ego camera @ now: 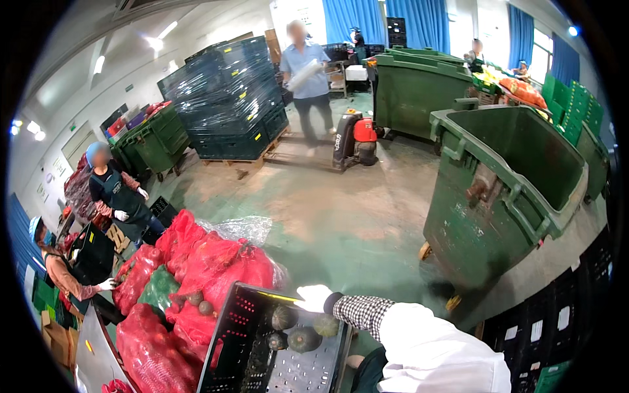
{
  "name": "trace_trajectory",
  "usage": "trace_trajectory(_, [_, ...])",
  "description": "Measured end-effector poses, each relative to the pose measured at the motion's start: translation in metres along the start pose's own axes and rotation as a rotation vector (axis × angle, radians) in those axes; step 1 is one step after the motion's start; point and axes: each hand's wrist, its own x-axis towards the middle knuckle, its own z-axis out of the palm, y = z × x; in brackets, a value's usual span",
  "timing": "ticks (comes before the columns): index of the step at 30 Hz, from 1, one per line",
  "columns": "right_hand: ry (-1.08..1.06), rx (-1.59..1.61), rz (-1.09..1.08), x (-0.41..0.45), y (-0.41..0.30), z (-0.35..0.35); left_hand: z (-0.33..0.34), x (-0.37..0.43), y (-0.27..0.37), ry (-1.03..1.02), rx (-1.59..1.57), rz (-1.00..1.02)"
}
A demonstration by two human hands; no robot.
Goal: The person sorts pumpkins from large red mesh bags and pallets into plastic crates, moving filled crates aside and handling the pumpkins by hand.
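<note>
My right hand [314,298], in a white glove, lies at the far rim of a black plastic crate [300,371], by a yellow strip; whether its fingers grip the rim cannot be told. Inside the crate, near that hand, sit several dark green squashes [304,339]. My left hand is out of view. Red mesh sacks [221,265] are heaped against the crate's left side, with two round dark squashes [206,308] showing on them. Among the sacks lies a green mesh sack [158,289].
A wheeled green bin [486,216] stands at the right, with stacked black crates [545,319] below it. Film-wrapped crates [231,98] stand on a pallet beside a pallet jack [356,137]. A person [307,73] stands behind; two co-workers [115,191] are at the left.
</note>
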Motion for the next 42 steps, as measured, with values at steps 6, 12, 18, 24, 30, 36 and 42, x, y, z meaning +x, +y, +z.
trace_trajectory(6, [0.296, -0.104, 0.018, -0.01, -0.022, -0.01, -0.007, 0.025, 0.014, -0.275, -0.266, -0.095])
trace_trajectory(12, [0.77, 0.135, 0.459, -0.125, -0.112, 0.041, -0.022, 0.007, 0.031, -0.374, -0.486, -0.09])
trace_trajectory(18, [0.58, 0.432, 0.712, -0.237, -0.192, 0.16, -0.023, 0.008, 0.033, -0.498, -0.398, 0.092])
trace_trajectory(24, [0.7, 0.533, 0.7, -0.242, -0.21, 0.197, -0.001, 0.022, -0.002, -0.341, -0.486, 0.232])
trace_trajectory(30, [0.69, 0.542, 0.797, -0.256, -0.239, 0.2, -0.042, 0.038, 0.028, -0.053, -0.051, 0.536])
trace_trajectory(36, [0.715, 0.158, 0.862, -0.279, -0.275, 0.245, 0.009, 0.167, 0.009, -0.028, 0.008, 0.888])
trace_trajectory(42, [0.655, 0.134, 1.082, -0.282, -0.301, 0.21, 0.051, 0.226, 0.006, -0.908, -0.118, 0.889])
